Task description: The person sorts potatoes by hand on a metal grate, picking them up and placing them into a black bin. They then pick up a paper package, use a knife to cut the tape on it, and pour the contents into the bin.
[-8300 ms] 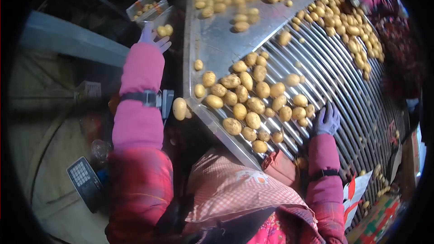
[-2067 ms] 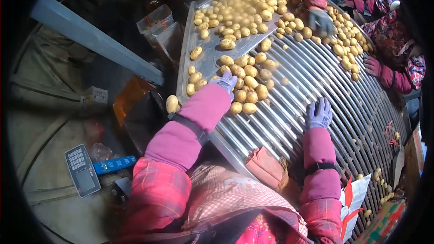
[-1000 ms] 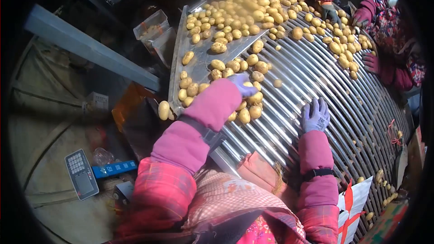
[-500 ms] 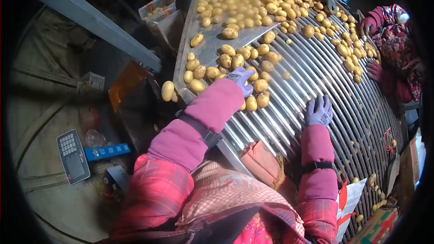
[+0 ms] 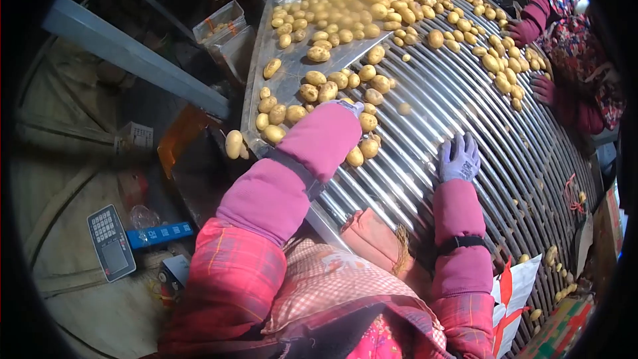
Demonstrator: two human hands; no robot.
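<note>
My left hand [image 5: 353, 108], in a purple glove, is among potatoes [image 5: 327, 92] at the near left corner of the metal roller table. The pink sleeve covers most of it, so its fingers are largely hidden. My right hand [image 5: 459, 158], also gloved in purple, rests on the bare metal rollers [image 5: 405, 149] with its fingers spread and nothing in it. More potatoes [image 5: 345, 10] are heaped over the far part of the rollers and the flat metal plate [image 5: 302, 66].
A co-worker's gloved hands [image 5: 525, 32] are beside potatoes at the right. A pink cloth bundle [image 5: 375, 236] lies at the near edge. Left are a metal post [image 5: 139, 56], a scale display [image 5: 111, 242] and a plastic bin [image 5: 219, 23]. A white bag [image 5: 517, 299] is at lower right.
The view has shifted a little. My left hand has turned further under its sleeve, hiding its fingers. The co-worker's glove at the far top edge is no longer seen.
</note>
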